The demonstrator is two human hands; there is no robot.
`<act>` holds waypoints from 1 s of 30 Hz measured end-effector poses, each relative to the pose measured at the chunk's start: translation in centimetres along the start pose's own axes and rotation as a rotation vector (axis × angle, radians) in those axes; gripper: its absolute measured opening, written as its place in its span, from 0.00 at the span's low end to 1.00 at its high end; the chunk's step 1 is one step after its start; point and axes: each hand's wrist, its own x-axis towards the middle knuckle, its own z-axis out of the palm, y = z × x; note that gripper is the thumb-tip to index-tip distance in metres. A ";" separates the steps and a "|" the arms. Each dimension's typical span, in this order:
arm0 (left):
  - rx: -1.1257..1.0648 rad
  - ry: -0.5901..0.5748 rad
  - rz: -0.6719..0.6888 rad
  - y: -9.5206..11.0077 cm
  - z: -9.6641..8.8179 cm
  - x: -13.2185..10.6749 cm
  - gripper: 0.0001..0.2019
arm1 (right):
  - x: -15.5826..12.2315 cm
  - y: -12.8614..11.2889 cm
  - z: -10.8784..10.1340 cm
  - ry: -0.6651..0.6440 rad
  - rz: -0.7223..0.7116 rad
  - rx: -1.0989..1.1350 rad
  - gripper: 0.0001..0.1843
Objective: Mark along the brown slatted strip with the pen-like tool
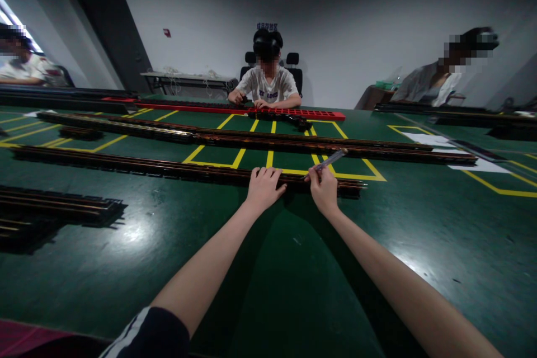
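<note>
In front of me a long, dark strip bundle with copper-coloured lines (201,174) lies across the green table. My left hand (263,189) rests palm down on it, fingers stretched over the top and thumb out to the side. Just to the right, my right hand (324,189) is closed around a slim, greyish pen (331,160). The pen slants, with its upper end to the right and its lower end down at the strip. Its tip is too small to make out.
More long dark strips (293,143) lie farther back, others (59,207) at the left. Yellow tape lines (271,145) mark the green table (210,268). White papers (478,165) lie at the right. Across sits a person (271,86) by a red rail (323,114); others sit left and right.
</note>
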 end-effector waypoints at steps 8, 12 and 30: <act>0.007 0.045 0.004 0.1 0.4 -0.1 0.18 | 0.0 -0.1 0.0 -0.025 0.005 -0.005 0.14; 0.021 0.044 0.002 0.3 0.4 -0.1 0.17 | 0.0 -0.1 0.0 0.001 -0.008 -0.024 0.13; -0.006 0.038 -0.013 0.3 0.0 -0.2 0.19 | -0.1 0.0 0.0 -0.026 0.005 0.001 0.16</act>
